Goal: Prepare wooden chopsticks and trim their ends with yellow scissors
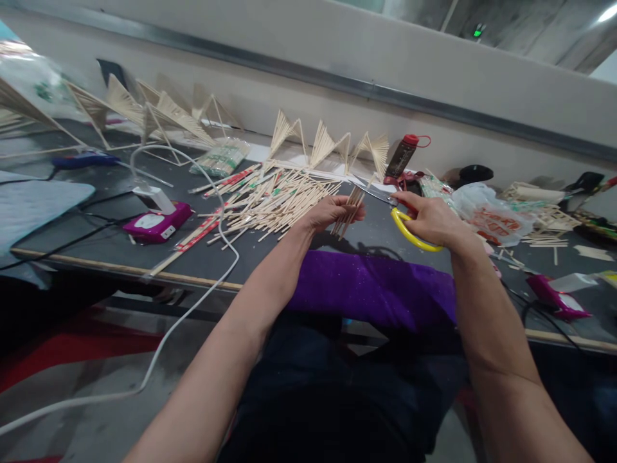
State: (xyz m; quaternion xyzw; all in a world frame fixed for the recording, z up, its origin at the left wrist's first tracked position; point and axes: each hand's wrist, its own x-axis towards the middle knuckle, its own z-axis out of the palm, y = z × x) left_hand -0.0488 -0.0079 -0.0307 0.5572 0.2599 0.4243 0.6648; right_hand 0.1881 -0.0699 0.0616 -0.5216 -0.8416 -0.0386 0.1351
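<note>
My left hand (331, 212) is closed round a small bundle of wooden sticks (348, 212), held above the dark table (270, 254). My right hand (431, 218) grips yellow-handled scissors (409, 233), whose blades (373, 191) point left toward the tips of the bundle. A large loose pile of the same sticks (270, 199) lies on the table just left of my left hand. A purple cloth (376, 289) lies at the table edge under both hands.
Fan-shaped stick frames (332, 145) stand along the back wall, more at far left (144, 112). A magenta glue gun stand (157, 222) with white cable (212, 257), a red-capped bottle (401, 156), plastic bags (486, 215) and another magenta stand (554, 299) are on the table.
</note>
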